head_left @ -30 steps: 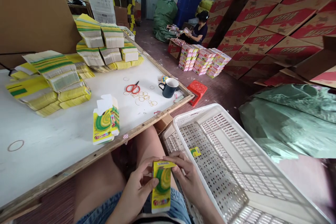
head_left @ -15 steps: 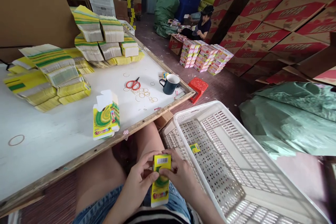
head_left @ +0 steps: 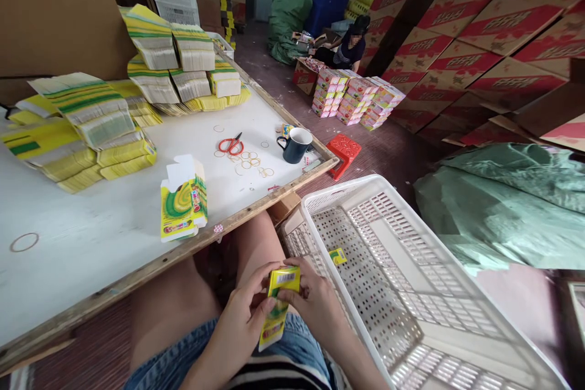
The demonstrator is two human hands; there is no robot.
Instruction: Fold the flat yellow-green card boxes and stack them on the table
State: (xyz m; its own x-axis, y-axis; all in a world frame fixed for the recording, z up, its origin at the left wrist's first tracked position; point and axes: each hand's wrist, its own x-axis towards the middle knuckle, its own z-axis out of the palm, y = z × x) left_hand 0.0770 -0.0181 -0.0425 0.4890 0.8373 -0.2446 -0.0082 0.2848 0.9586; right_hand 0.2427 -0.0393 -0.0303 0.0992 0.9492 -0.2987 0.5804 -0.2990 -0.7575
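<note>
A yellow and green carton [head_left: 276,311] with a barcode at its upper end is held above my lap. My left hand [head_left: 249,304] grips its left edge, thumb on the front face. On the other edge my right hand [head_left: 313,298] is closed, its thumb also pressing the face; the fingertips behind the carton are hidden. To the left, a few flattened cartons [head_left: 183,201] with white flaps lie near the table edge. Another small yellow carton [head_left: 338,256] rests inside the white plastic crate [head_left: 379,181] to my right.
Bundled stacks of flat cartons [head_left: 109,116] stand on the white table [head_left: 68,268]. Red-handled scissors [head_left: 231,145], rubber bands [head_left: 249,160] and a dark mug [head_left: 295,147] lie toward its right corner. Beyond are a red stool [head_left: 343,155], a seated person [head_left: 350,52] and stacked boxes [head_left: 493,30].
The carton in my hands has tilted, its lower end swinging slightly left and up, and its top edge now shows. Both hands keep their grip. The seated person's head has lowered.
</note>
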